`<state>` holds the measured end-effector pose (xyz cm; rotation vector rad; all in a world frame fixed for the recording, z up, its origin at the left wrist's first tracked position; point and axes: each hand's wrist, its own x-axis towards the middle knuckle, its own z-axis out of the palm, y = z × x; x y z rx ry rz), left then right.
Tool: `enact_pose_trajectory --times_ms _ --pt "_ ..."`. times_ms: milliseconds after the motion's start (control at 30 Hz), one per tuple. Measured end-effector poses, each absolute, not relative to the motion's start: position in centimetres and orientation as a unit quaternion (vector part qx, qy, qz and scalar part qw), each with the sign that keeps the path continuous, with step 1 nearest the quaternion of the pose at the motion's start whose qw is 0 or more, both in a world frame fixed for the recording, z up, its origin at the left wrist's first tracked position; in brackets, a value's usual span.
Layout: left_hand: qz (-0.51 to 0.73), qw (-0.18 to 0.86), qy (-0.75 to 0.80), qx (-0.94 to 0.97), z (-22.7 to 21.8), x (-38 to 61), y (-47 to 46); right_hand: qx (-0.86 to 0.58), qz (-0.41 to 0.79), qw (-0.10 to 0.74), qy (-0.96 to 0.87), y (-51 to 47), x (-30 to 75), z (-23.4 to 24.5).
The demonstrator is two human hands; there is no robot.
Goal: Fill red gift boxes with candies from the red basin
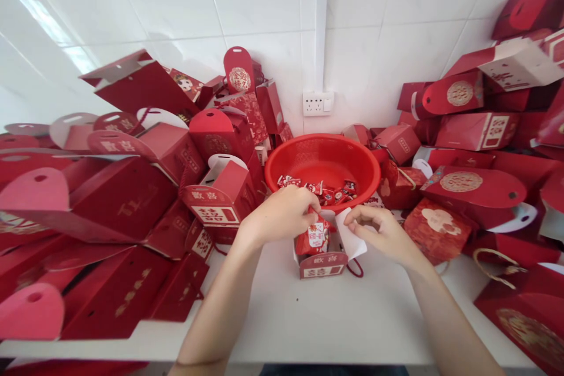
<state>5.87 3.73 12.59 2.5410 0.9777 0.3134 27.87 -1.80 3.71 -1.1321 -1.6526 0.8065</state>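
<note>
A small open red gift box (324,263) stands on the white table (308,317) just in front of me. My left hand (282,214) is closed in a pinch on a red snack packet (314,238) that sits half inside the box. My right hand (382,230) pinches the box's white flap (350,238) on the right side. Behind the box is a round red plastic basket (324,158) with several wrapped red candies (324,190) lying in its bottom.
Heaps of red gift boxes (118,200) crowd the left side of the table. More red boxes (476,188) are stacked on the right. A white tiled wall with a power socket (318,103) is behind the basket. The table's front edge runs just below my forearms.
</note>
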Motion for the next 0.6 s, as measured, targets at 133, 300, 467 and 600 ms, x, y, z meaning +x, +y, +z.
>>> enact_pose_trajectory --times_ms 133,300,467,600 --pt "0.103 0.199 0.362 0.905 12.2 6.5 3.4 -0.463 0.325 0.472 -0.677 -1.8 27.8 3.6" --pt "0.074 0.201 0.353 0.911 11.8 6.9 3.3 -0.459 0.323 0.476 -0.677 -1.7 27.9 3.5" --pt "0.015 0.19 0.372 0.909 11.6 6.8 3.3 -0.466 0.318 0.47 -0.678 -1.8 27.9 3.4" --pt "-0.007 0.176 0.375 0.91 11.4 6.9 3.3 -0.473 0.318 0.462 -0.68 -1.9 27.9 3.2"
